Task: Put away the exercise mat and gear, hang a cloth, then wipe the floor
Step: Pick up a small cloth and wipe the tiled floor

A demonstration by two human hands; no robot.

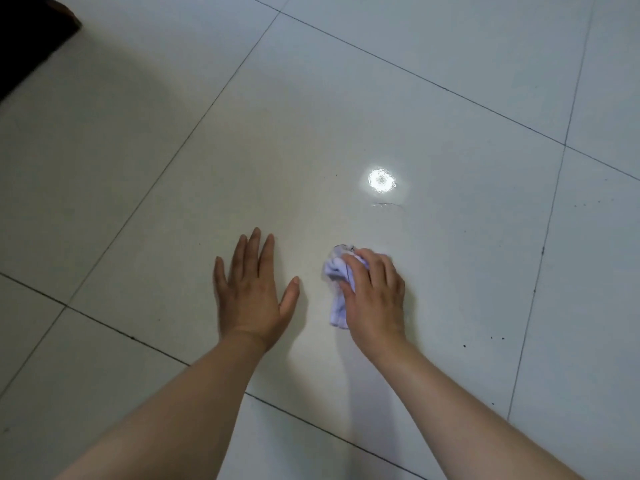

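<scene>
We have a small crumpled white cloth (pixel 337 292) pressed to the pale tiled floor (pixel 450 306) under our right hand (pixel 375 299), whose fingers (pixel 363 268) curl over the wad and hold it down; part of the cloth pokes out past the fingertips and along the thumb side. Our left hand (pixel 251 296) lies flat on the same tile just beside it, fingers spread wide, holding nothing and seemingly bracing us. Ahead of the cloth a bright lamp reflection (pixel 382 180) shines off the glossy tile, with a thin hair-like strand (pixel 388 204) just below it. A few dark specks (pixel 491 338) dot the tile to the right, and a dark object (pixel 31 32) sits at the far left corner; we cannot tell what it is.

No mat or gear shows here, so we judge those steps finished and the wiping under way. The strand and specks suggest that stretch of floor remains to be wiped.
</scene>
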